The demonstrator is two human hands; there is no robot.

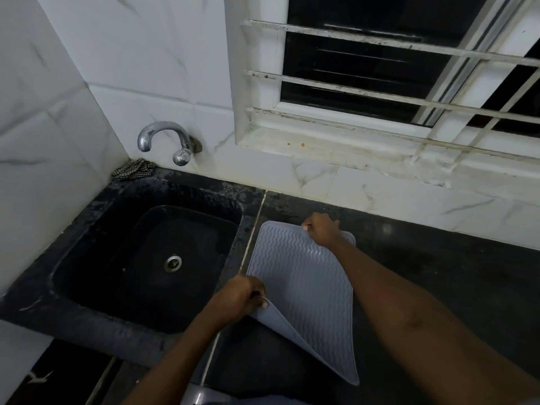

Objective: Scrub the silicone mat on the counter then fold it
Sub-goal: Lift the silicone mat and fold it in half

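A grey silicone mat [304,282] with a wavy ribbed pattern lies on the dark counter [438,287] just right of the sink. My left hand [242,296] grips its near left edge and lifts it, so the near part curls up off the counter. At the far edge my right hand [321,229] pinches the mat, the arm crossing over the mat's right side. The far left corner still rests flat.
A black sink [152,258] with a metal drain sits at the left, a chrome tap [166,138] on the tiled wall above it. A checked cloth [134,169] lies in the back corner. A barred window [394,68] is behind the counter.
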